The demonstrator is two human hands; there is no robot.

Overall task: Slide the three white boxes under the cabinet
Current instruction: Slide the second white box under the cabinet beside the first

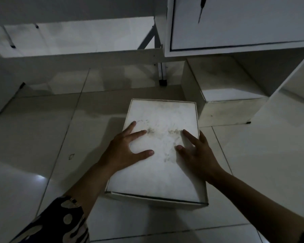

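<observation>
Head view: both hands' fingers [139,133] spread flat on unlabelled white box [161,155], gripping nothing.

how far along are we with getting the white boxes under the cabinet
One white box already sits partly under the cabinet at right. In hand: the left hand and right hand rest flat, fingers spread, on top of a second white box, which is on the floor tiles, out in front of the cabinet. A third box is not in view, so it presumably remains.
</observation>
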